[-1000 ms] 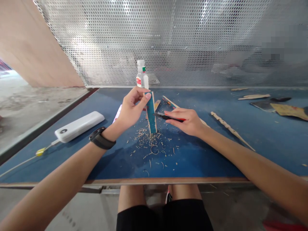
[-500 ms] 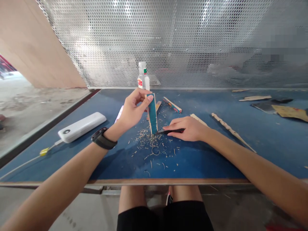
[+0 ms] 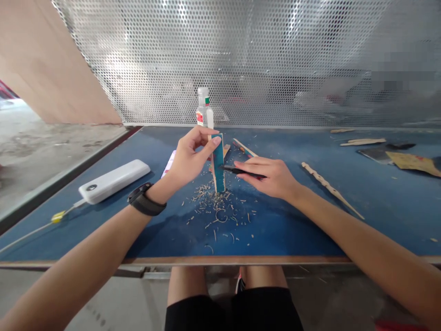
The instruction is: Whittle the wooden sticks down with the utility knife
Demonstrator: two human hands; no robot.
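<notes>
My left hand (image 3: 195, 154) pinches the top of a narrow wooden strip (image 3: 218, 170) with a blue-green painted face. The strip stands upright, its lower end resting on the blue tabletop (image 3: 165, 234). In my right hand (image 3: 272, 175), closed around its dark handle, is a slim knife (image 3: 241, 171). Its tip meets the right side of the strip about halfway up. Thin wood shavings (image 3: 215, 202) lie scattered around the strip's foot.
Behind the strip stands a clear bottle (image 3: 204, 110). At left lie a white power bank (image 3: 115, 181) with a cable and a phone (image 3: 168, 163), partly hidden. A carved stick (image 3: 327, 186), sandpaper (image 3: 413, 161) and other wood pieces lie at right. Perforated metal (image 3: 241, 59) closes the back.
My right hand has raised the knife from the strip's bottom end to about its middle. My left hand keeps the strip in the same upright place.
</notes>
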